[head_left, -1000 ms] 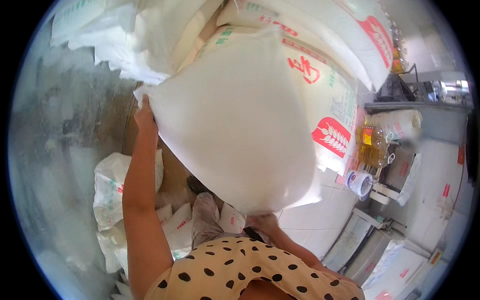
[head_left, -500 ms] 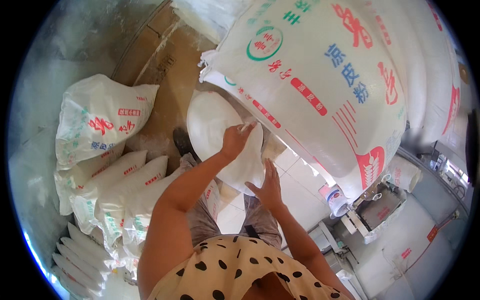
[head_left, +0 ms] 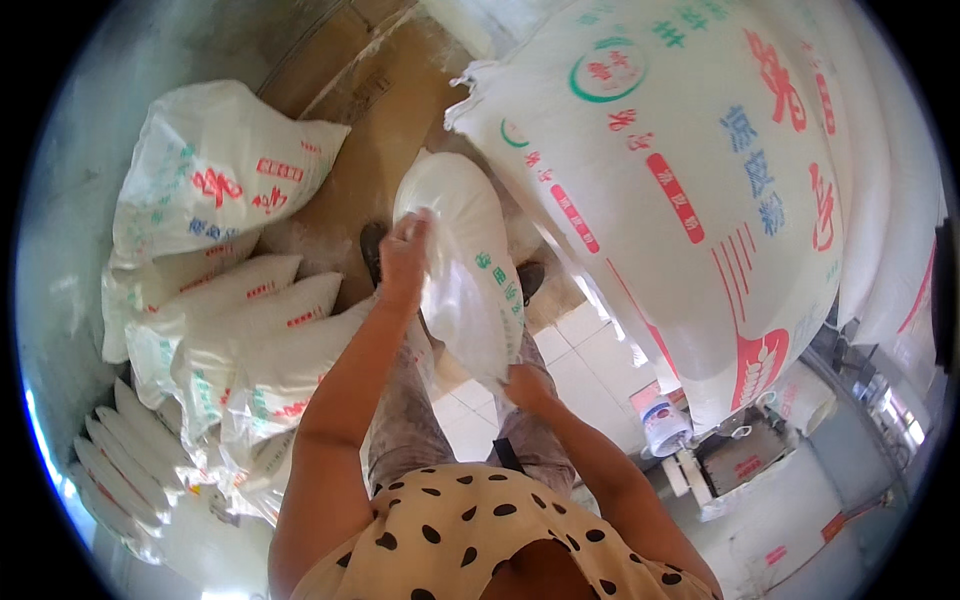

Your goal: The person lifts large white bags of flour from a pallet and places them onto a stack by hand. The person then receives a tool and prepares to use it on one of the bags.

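A filled white sack with green print stands between my legs, its lower end narrowing toward me. My left hand is closed on the sack's left edge, near its upper half. Down by my right knee, my right hand grips the gathered near corner of the same sack. The fingertips of both hands are partly hidden in the folds.
Close on my right rises a stack of big white sacks with red, blue and green print. More filled sacks lean in a row at the left. Brown cardboard covers the far floor. A small bucket stands at the right.
The sack has turned, and its green print now shows. My left hand has moved left to the sack's other edge. My right hand, open before, has closed on the near corner.
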